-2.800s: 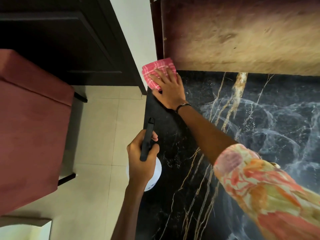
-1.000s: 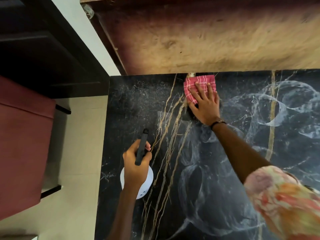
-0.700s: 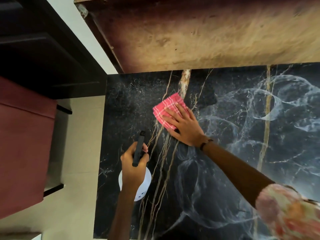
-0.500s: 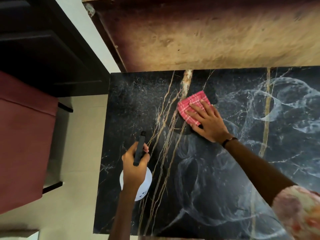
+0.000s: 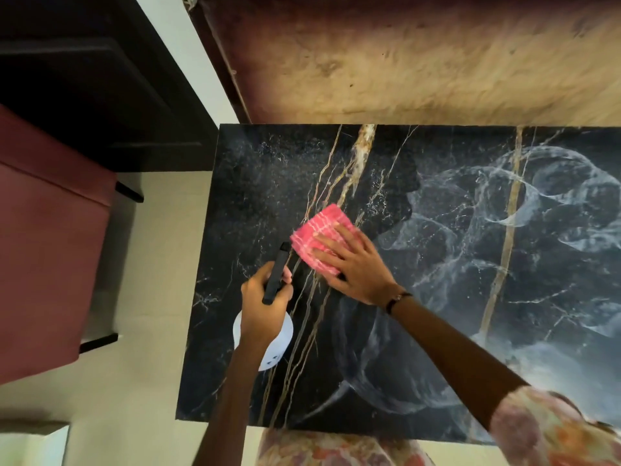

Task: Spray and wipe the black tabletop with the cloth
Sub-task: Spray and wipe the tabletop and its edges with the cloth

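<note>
The black marble-look tabletop (image 5: pixel 453 297) with gold and white veins fills the middle and right of the head view. A folded pink checked cloth (image 5: pixel 314 230) lies flat on it, left of centre. My right hand (image 5: pixel 353 267) presses on the cloth with straight, spread fingers. Just to its left, my left hand (image 5: pixel 265 304) grips a spray bottle (image 5: pixel 280 338) with a white body and a black nozzle head that points away from me, held over the table's left part.
A wooden panel (image 5: pixel 420 62) runs along the table's far edge. Left of the table lie a pale tiled floor (image 5: pixel 158 264), a dark red upholstered seat (image 5: pixel 47 247) and a dark cabinet (image 5: pixel 84 79). The table's left and near edges are in view.
My right hand has slid the cloth from the far edge toward me and leftward, close to the spray bottle. My left hand has kept its grip and stayed about where it was.
</note>
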### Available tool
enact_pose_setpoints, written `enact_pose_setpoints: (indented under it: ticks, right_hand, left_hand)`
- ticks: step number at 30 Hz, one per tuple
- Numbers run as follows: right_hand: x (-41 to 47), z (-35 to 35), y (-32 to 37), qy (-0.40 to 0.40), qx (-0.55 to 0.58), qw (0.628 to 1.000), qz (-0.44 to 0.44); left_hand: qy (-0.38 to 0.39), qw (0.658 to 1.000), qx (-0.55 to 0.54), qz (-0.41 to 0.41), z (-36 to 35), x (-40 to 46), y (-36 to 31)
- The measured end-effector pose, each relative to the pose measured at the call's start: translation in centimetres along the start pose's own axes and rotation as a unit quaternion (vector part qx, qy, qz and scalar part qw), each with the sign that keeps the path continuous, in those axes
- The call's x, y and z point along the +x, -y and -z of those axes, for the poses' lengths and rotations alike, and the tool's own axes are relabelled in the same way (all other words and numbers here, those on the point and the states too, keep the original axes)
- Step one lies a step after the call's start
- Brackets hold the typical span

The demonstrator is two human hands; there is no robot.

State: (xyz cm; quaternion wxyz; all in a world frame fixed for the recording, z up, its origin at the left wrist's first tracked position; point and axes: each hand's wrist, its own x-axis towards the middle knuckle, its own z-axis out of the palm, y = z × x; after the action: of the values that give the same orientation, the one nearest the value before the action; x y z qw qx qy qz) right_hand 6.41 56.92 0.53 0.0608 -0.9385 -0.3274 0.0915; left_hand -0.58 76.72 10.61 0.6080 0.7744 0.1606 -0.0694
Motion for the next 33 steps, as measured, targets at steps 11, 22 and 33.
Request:
enact_pose_setpoints:
  ticks: [11,22,33]
  right_hand:
    - [6.3,2.0,-0.5,-0.012,0.071,0.976,-0.206]
    - [-6.4,-0.3,-1.9,0.015,-0.010,0.998,-0.059]
    - [-1.4,-1.1,7.7,0.023,0.035,0.997,-0.070]
  left_hand:
    - [-0.012,1.000,-0.009,0.007,0.3,-1.3,1.1]
    - [-0.021,0.999,-0.010,0.035,0.8,-2.5,1.5]
    - [-0.035,0.999,0.000,0.042,0.9,-4.5,2.2]
